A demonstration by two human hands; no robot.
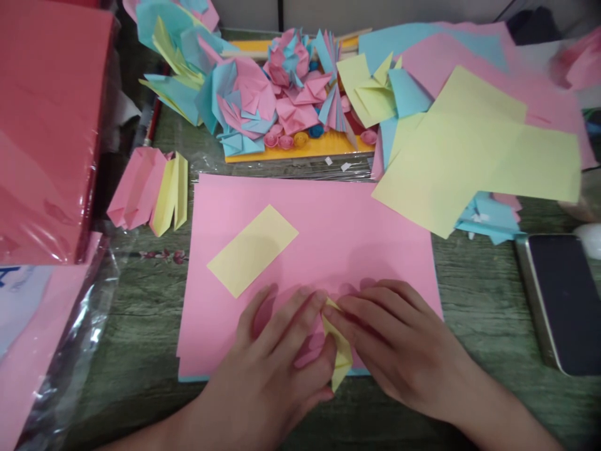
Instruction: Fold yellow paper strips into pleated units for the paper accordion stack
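Observation:
A small folded piece of yellow paper (342, 352) lies between my hands at the front edge of a stack of pink sheets (357, 232). My left hand (286, 351) pinches its near part with the thumb, while the other fingers rest on the pink sheet. From the other side, my right hand (404, 344) presses fingertips on its upper end. Part of the folded paper is hidden under the fingers. Farther up on the pink sheet is a flat yellow paper rectangle (252, 250), touched by neither hand.
Folded pink and yellow paper pieces (138, 188) lie left of the stack. Behind it, paper flowers (246, 97) crowd a yellow-orange base (300, 150). Loose yellow sheets (469, 150) overlap its far right corner. A phone (563, 300) lies right; a plastic-wrapped red pack (47, 125) is left.

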